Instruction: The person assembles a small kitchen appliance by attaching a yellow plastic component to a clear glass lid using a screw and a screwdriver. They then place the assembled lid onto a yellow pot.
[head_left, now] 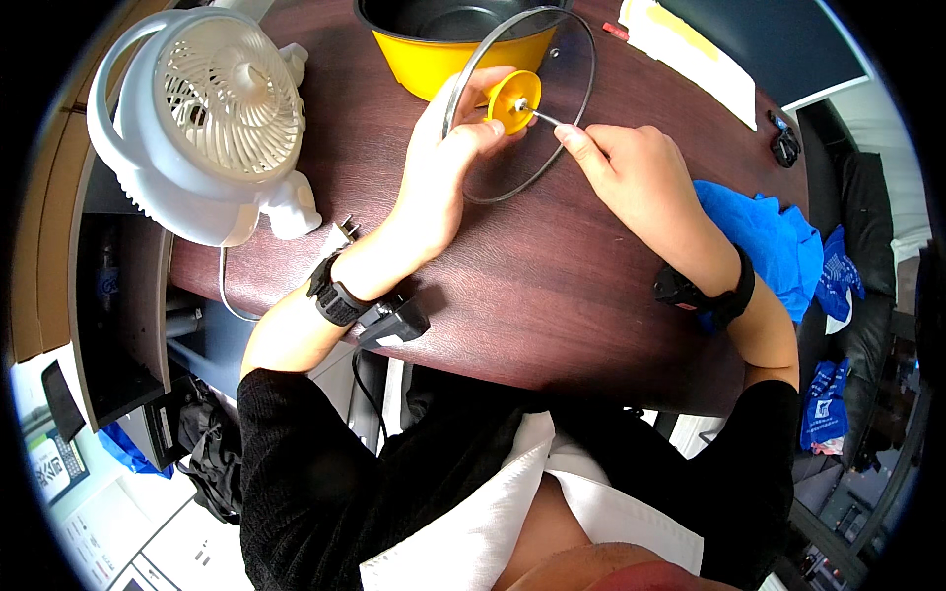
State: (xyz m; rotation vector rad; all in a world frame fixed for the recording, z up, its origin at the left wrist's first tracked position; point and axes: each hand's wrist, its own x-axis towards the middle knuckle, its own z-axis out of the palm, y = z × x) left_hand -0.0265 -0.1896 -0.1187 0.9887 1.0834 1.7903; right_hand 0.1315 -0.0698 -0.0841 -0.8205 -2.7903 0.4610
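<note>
My left hand (434,172) grips a yellow lid knob (505,91), fingers behind it and thumb at its near edge. A clear glass lid (540,175) with a metal rim is tilted up around the knob, above the table. In my right hand (636,172) is a screwdriver (540,116); its thin metal shaft points left into the pale centre of the knob. The handle is hidden inside my closed fingers. Just beyond the lid stands a yellow pot (419,61) with a dark inside.
At the left of the dark wooden table (552,295) stands a white fan (153,118). A plug (340,236) and black adapter (394,323) lie by my left forearm. A blue cloth (764,231) sits beyond my right wrist. Papers (690,59) and a dark screen (788,44) are far right.
</note>
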